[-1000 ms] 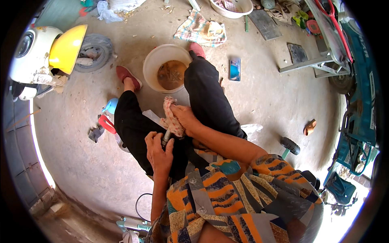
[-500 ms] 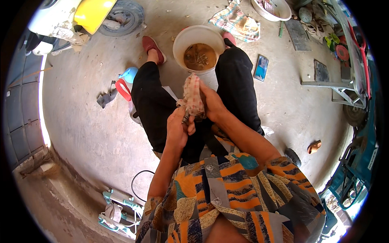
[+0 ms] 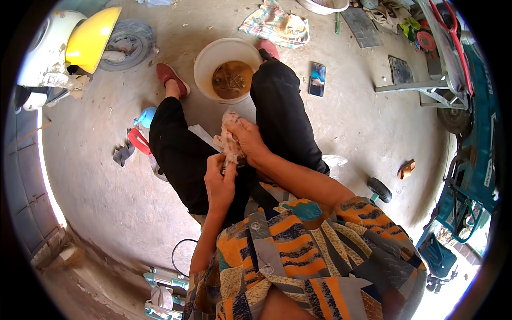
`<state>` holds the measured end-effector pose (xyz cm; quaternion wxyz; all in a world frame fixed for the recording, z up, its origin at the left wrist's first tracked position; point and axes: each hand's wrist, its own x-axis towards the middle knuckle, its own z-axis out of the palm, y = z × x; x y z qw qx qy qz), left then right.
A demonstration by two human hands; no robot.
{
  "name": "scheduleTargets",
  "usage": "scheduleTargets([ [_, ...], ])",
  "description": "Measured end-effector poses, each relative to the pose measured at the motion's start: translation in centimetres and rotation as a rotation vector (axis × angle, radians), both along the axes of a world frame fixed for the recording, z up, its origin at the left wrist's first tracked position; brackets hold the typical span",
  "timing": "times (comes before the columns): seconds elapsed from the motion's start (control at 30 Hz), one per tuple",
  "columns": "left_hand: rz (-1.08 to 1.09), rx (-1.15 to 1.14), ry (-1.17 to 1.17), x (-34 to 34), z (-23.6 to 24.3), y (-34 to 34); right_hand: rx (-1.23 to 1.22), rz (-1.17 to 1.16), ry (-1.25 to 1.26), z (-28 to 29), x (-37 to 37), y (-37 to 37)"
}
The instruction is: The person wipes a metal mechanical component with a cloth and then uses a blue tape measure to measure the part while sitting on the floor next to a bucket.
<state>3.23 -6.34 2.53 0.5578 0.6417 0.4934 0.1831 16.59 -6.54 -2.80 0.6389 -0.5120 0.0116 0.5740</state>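
A whitish cloth point(image 3: 228, 136) with pink checks is bunched up between my hands, above my lap. My right hand point(image 3: 249, 143) is closed around its upper part. My left hand point(image 3: 218, 184), lower and to the left, pinches at the cloth's bottom end. A small dark metal piece shows by the left fingers, mostly covered, so its kind cannot be made out. Just beyond the hands, between my feet, stands a white bucket point(image 3: 205, 60). Brown liquid point(image 3: 232, 77) with several thin metal pieces lies in its bottom.
A phone point(image 3: 317, 80) lies right of my knee. Beyond the bucket is a checked cloth point(image 3: 274, 24) on the floor. A wheel point(image 3: 128, 45) and yellow panel point(image 3: 93, 38) stand at far left. A metal frame point(image 3: 416, 85) juts in at right; a brown sandal point(image 3: 406, 169) lies nearby.
My view has shifted, so the scene sits farther left. My right hand has moved over the cloth and now wraps it more tightly; the left fingers have closed up at its lower end.
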Motion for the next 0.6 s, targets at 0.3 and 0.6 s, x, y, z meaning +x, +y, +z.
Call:
scheduleTargets([
  [0.3, 0.244, -0.706, -0.332, -1.0, 2.5, -0.2, -0.017, 0.046, 0.059, 0.1, 1.0, 1.0],
  [0.6, 0.375, -1.008, -0.768, -1.5, 0.5, 1.6, 0.069, 0.497, 0.166, 3.4, 0.5, 0.1],
])
